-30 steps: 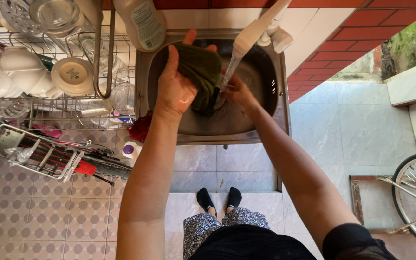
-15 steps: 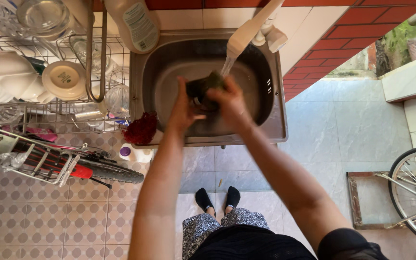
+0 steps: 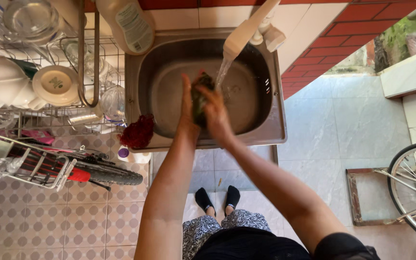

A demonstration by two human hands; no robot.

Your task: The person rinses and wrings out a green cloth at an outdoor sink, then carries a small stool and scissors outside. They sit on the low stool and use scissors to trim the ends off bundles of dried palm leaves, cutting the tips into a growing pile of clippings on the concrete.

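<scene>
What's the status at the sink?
Left hand and right hand pressed around dark cloth. Held over sink, beside running tap. Nothing in the way.

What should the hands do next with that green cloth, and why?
Probably shift the green cloth a little toward the water stream. Left hand and right hand press it between them over the sink, and the water falls just beside it.

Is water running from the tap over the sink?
Yes, a stream falls from the tap into the sink beside the dark green cloth.
</scene>
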